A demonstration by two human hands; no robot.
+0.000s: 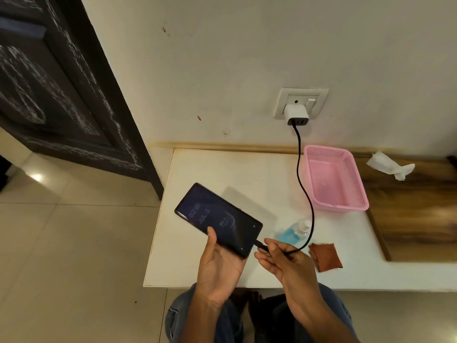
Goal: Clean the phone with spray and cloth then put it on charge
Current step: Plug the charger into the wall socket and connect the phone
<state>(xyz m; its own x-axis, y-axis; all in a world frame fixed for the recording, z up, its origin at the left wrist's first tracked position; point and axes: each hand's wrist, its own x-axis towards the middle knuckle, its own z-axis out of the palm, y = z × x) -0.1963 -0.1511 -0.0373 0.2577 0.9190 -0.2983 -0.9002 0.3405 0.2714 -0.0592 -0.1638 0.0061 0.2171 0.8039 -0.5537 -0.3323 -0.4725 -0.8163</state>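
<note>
At the bottom, the knees in blue jeans (223, 320) show above a floor of pale glossy tiles (74, 243). Just above them the left hand (218, 267) lies palm up and cradles the lower end of the phone (218, 219), with the thumb resting on the edge of the glass; the fingers under it are hidden. The phone is a dark, flat slab with rounded corners, its screen lit, and it is tilted above the front left part of the counter (222, 169). The right hand (284, 261) is beside it, and its fingers (263, 257) seem to pinch the black cable (303, 184) near the plug, which is in the bottom of the phone.

The counter is smooth and white, with a wooden part (415, 214) at the right. Near the right hand stand a small clear spray bottle (295, 232) with blue liquid and a folded brown cloth (326, 258). Farther back is a pink plastic basket (333, 179) with mesh walls, and a crumpled white tissue (390, 165) on the wood. The cable runs up to a white charger (296, 115) in the wall socket (300, 102). The cream wall (247, 58) has small stains, and a dark carved door (61, 82) stands at the left.
</note>
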